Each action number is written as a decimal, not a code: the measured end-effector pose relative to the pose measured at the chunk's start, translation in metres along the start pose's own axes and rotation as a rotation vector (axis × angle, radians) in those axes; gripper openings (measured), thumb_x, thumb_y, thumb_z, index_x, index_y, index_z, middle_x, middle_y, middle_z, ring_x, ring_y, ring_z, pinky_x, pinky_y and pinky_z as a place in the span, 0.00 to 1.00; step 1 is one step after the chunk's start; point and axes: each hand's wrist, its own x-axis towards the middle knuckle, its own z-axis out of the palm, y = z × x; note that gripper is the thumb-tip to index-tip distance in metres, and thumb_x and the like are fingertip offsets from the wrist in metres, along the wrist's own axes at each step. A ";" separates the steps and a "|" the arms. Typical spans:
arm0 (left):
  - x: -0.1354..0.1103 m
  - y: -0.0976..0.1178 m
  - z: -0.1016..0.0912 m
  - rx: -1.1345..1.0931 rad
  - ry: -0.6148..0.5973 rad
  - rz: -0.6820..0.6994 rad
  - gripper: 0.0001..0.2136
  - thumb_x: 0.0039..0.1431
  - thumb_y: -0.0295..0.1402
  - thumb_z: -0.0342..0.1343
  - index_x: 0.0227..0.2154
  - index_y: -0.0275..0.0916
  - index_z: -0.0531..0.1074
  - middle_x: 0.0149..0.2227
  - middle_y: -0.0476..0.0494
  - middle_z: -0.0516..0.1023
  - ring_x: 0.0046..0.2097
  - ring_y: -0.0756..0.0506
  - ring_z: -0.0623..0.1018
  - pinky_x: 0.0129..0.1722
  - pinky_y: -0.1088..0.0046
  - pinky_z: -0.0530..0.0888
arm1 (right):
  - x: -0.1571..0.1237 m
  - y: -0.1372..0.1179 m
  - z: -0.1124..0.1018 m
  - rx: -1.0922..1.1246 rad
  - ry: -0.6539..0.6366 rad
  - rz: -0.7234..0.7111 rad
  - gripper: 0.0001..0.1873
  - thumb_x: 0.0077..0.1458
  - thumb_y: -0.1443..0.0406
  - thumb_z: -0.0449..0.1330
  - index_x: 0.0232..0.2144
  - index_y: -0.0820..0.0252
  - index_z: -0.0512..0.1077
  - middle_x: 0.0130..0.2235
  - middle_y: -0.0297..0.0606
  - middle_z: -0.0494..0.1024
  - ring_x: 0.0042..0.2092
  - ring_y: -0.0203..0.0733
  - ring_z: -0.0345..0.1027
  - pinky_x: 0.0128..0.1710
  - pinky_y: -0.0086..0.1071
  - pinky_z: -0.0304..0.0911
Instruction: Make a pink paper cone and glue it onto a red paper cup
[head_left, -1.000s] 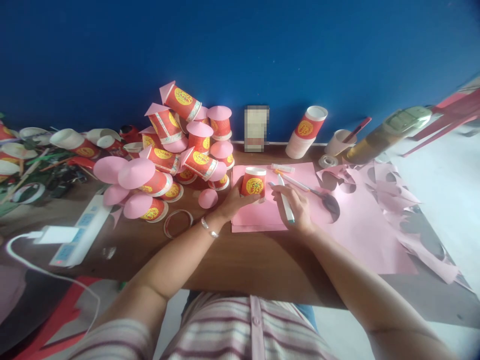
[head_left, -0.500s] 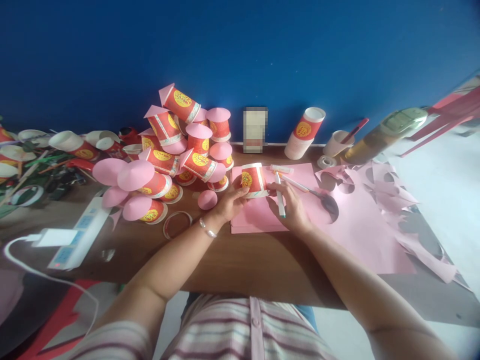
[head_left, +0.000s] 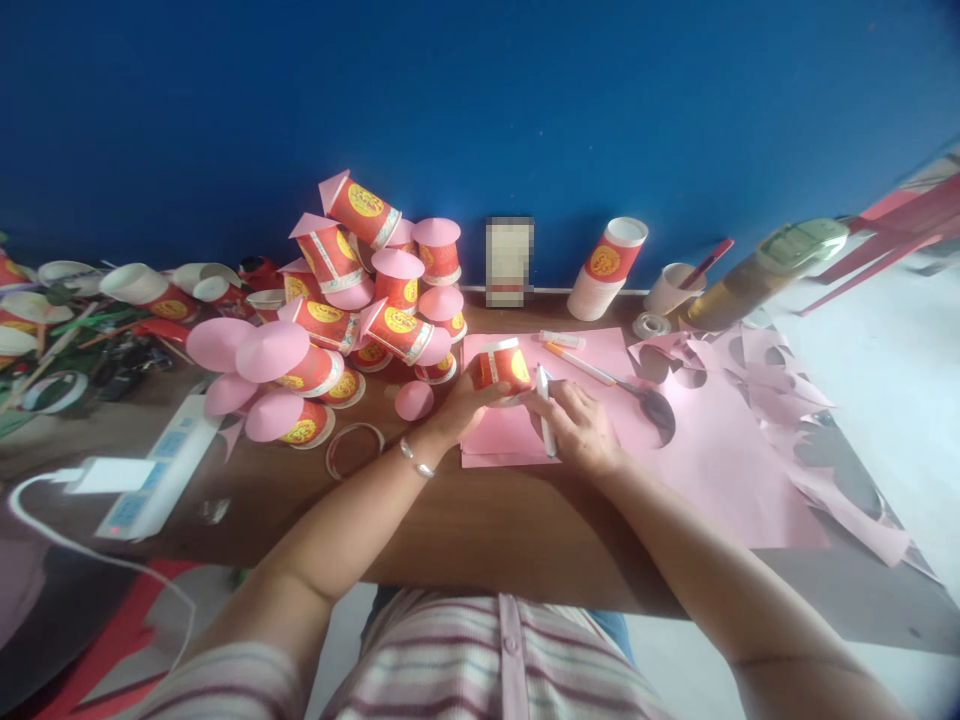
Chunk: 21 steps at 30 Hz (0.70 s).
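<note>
A red paper cup (head_left: 501,368) with a yellow emblem and a white rim is gripped by my left hand (head_left: 466,402), above a stack of pink paper (head_left: 510,440). My right hand (head_left: 581,425) is closed round a white glue pen (head_left: 545,410), and its fingertips are close to the cup's lower right; whether they touch it I cannot tell. To the left, several red cups topped with pink paper cones (head_left: 397,265) lie piled up. One loose pink cone (head_left: 415,400) rests on the table beside my left wrist.
Scissors (head_left: 645,400) with orange handles lie on the pink paper. Behind stand a stack of cups (head_left: 609,268), a tape roll (head_left: 651,325) and a bottle (head_left: 757,270). Paper scraps (head_left: 787,370) spread right; a power strip (head_left: 157,470) lies left.
The cup has turned, bringing its emblem to the right, and tilted slightly lower. My right hand has moved left and down with the pen.
</note>
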 end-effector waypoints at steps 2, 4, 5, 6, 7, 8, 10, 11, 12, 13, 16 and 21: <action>0.000 0.003 0.002 -0.085 0.025 -0.001 0.18 0.55 0.37 0.69 0.47 0.41 0.76 0.43 0.44 0.82 0.48 0.41 0.83 0.56 0.57 0.76 | -0.001 0.001 0.003 0.031 0.043 0.097 0.16 0.65 0.72 0.58 0.53 0.54 0.72 0.34 0.37 0.72 0.33 0.40 0.68 0.34 0.32 0.67; 0.000 0.006 0.004 -0.136 0.025 -0.016 0.19 0.55 0.37 0.69 0.49 0.40 0.76 0.44 0.43 0.83 0.50 0.40 0.83 0.59 0.56 0.74 | -0.002 0.003 0.005 0.064 0.053 0.143 0.15 0.66 0.72 0.58 0.52 0.54 0.73 0.34 0.36 0.73 0.33 0.39 0.69 0.34 0.31 0.66; 0.000 0.006 0.004 -0.148 0.014 -0.024 0.20 0.55 0.37 0.69 0.50 0.40 0.76 0.45 0.42 0.83 0.51 0.39 0.83 0.60 0.55 0.74 | -0.003 0.004 0.005 0.074 0.044 0.145 0.15 0.65 0.72 0.58 0.52 0.54 0.73 0.34 0.37 0.73 0.34 0.39 0.69 0.34 0.31 0.66; 0.000 0.007 0.004 -0.154 -0.006 -0.031 0.20 0.55 0.36 0.68 0.50 0.39 0.75 0.46 0.40 0.83 0.51 0.38 0.82 0.60 0.54 0.73 | -0.004 0.004 0.005 0.073 0.036 0.134 0.16 0.65 0.73 0.58 0.52 0.54 0.73 0.34 0.37 0.73 0.34 0.39 0.69 0.34 0.31 0.66; 0.000 0.006 0.004 -0.154 -0.027 -0.035 0.20 0.56 0.37 0.68 0.51 0.38 0.75 0.47 0.39 0.83 0.52 0.37 0.82 0.60 0.53 0.73 | -0.005 0.005 0.005 0.062 0.028 0.111 0.17 0.65 0.74 0.58 0.53 0.54 0.73 0.34 0.37 0.73 0.34 0.39 0.68 0.34 0.31 0.66; -0.001 0.006 0.004 -0.148 -0.043 -0.036 0.21 0.56 0.38 0.67 0.51 0.38 0.75 0.47 0.38 0.83 0.52 0.37 0.82 0.59 0.53 0.74 | -0.005 0.005 0.004 0.046 0.021 0.080 0.20 0.64 0.74 0.58 0.55 0.54 0.72 0.34 0.37 0.73 0.34 0.39 0.68 0.35 0.32 0.66; -0.001 0.004 0.002 -0.105 -0.047 -0.035 0.20 0.57 0.38 0.67 0.51 0.37 0.75 0.47 0.38 0.82 0.50 0.39 0.82 0.55 0.56 0.75 | -0.006 0.005 0.002 0.020 -0.006 0.010 0.25 0.64 0.76 0.56 0.60 0.54 0.70 0.36 0.38 0.73 0.35 0.40 0.68 0.37 0.33 0.68; -0.002 0.002 0.001 -0.068 -0.040 -0.037 0.20 0.56 0.38 0.68 0.50 0.37 0.75 0.46 0.39 0.81 0.48 0.41 0.81 0.53 0.59 0.76 | -0.005 0.005 0.001 0.015 -0.031 -0.019 0.27 0.63 0.76 0.56 0.62 0.53 0.68 0.36 0.39 0.73 0.35 0.40 0.69 0.39 0.34 0.69; -0.002 0.001 0.000 -0.027 -0.032 -0.040 0.20 0.55 0.37 0.70 0.49 0.37 0.75 0.44 0.41 0.81 0.46 0.42 0.81 0.50 0.62 0.76 | -0.005 0.004 0.000 0.015 -0.059 -0.038 0.29 0.63 0.76 0.55 0.63 0.53 0.67 0.37 0.39 0.74 0.36 0.41 0.70 0.40 0.35 0.70; -0.002 0.000 0.000 0.011 -0.027 -0.048 0.20 0.54 0.35 0.71 0.47 0.37 0.74 0.42 0.42 0.81 0.44 0.44 0.80 0.49 0.65 0.76 | -0.004 0.004 -0.001 0.021 -0.085 -0.046 0.30 0.63 0.76 0.55 0.64 0.53 0.66 0.38 0.39 0.74 0.37 0.41 0.70 0.41 0.36 0.71; -0.002 -0.001 -0.003 0.054 -0.017 -0.074 0.19 0.53 0.34 0.71 0.46 0.37 0.74 0.40 0.43 0.80 0.44 0.44 0.79 0.47 0.66 0.75 | -0.001 0.001 -0.002 0.054 -0.087 -0.018 0.30 0.64 0.75 0.56 0.66 0.53 0.65 0.38 0.40 0.74 0.36 0.42 0.71 0.41 0.36 0.72; -0.002 -0.001 -0.003 0.042 -0.019 -0.053 0.24 0.53 0.34 0.72 0.51 0.38 0.72 0.45 0.42 0.79 0.48 0.42 0.79 0.51 0.63 0.75 | 0.003 -0.003 -0.006 0.131 0.029 0.069 0.32 0.65 0.71 0.59 0.69 0.49 0.62 0.36 0.38 0.73 0.34 0.40 0.71 0.38 0.33 0.74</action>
